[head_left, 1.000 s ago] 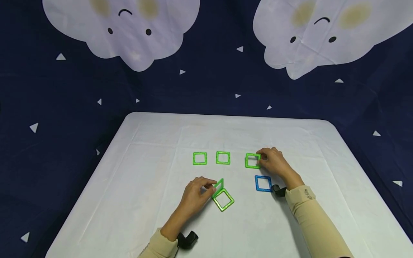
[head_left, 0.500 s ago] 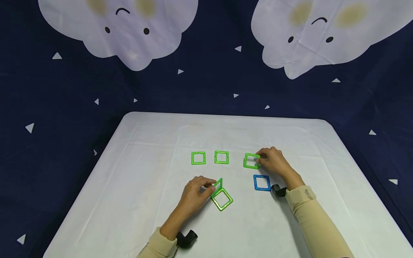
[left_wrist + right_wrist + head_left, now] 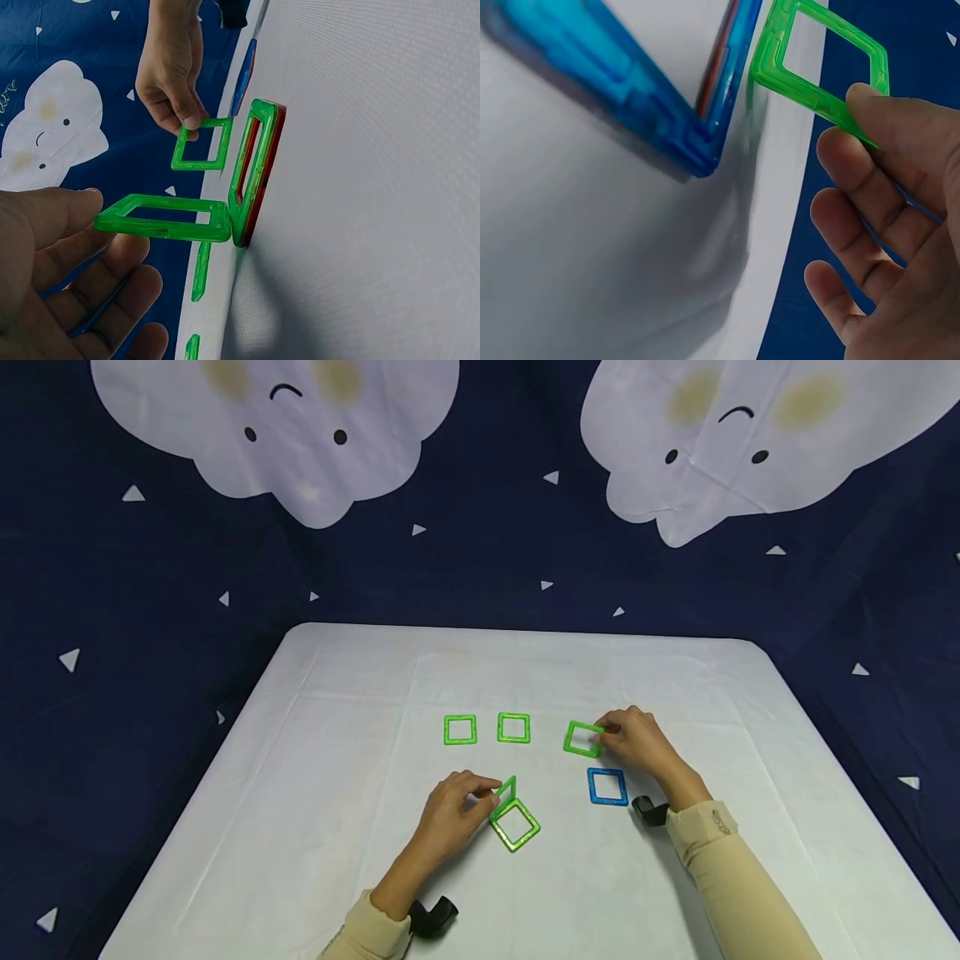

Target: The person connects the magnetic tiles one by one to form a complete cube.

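Observation:
My left hand pinches one edge of a green square frame tile between thumb and finger. That tile stands at an angle, its far edge against another green square tile lying flat on the table. A red layer shows under the flat one in the left wrist view. Farther off to the right, my right hand pinches the right edge of a third green tile, which casts a shadow and is slightly tilted. Just below this hand lies a blue square tile.
Two more green tiles, one on the left and one beside it, lie flat in a row toward the back of the white table. A dark blue cloth with clouds hangs behind. Black camera mounts sit at both wrists.
The green tile in my right hand has turned a little clockwise and come slightly nearer. My left hand keeps its hold, and the view has shifted slightly.

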`<act>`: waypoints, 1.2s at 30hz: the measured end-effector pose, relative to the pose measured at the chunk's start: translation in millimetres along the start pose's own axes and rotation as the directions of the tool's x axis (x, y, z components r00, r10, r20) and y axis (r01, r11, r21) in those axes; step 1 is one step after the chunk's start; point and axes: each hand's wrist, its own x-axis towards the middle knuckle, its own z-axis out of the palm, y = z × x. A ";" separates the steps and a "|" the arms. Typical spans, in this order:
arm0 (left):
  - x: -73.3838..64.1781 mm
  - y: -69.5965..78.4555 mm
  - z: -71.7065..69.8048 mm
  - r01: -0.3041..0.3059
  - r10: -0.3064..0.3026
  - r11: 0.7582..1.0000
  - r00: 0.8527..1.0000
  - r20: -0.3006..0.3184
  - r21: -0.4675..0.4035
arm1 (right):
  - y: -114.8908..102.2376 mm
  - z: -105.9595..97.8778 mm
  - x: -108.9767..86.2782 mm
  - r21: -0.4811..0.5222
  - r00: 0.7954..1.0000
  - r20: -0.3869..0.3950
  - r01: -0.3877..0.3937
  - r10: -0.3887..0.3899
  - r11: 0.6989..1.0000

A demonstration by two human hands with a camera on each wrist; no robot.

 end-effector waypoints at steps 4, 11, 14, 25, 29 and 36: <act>0.2 -0.4 0.0 -0.003 0.003 1.000 1.000 -0.003 0.001 | -1.8 0.5 -2.3 0.009 1.000 -0.010 0.007 -0.007 1.000; 0.5 -0.1 -0.1 -0.003 0.003 1.000 1.000 -0.001 -0.001 | -3.5 0.6 -7.2 0.033 1.000 -0.012 -0.016 0.016 0.999; 0.0 0.1 0.2 -0.010 0.010 1.000 1.000 -0.006 0.002 | -3.4 0.3 -9.4 0.045 1.000 -0.022 -0.008 0.009 0.999; 0.2 0.3 1.1 -0.015 0.015 1.000 1.000 -0.005 0.020 | -8.6 -0.6 -22.7 0.145 0.995 -0.072 -0.060 0.071 0.988; 0.1 0.7 0.9 -0.013 0.013 1.000 1.000 -0.002 0.022 | -12.6 0.4 -28.6 0.179 0.992 -0.088 -0.074 0.090 0.981; -0.4 1.9 0.4 -0.014 0.014 1.000 1.000 0.002 0.017 | -22.1 3.3 -41.0 0.247 0.984 -0.135 -0.078 0.114 0.966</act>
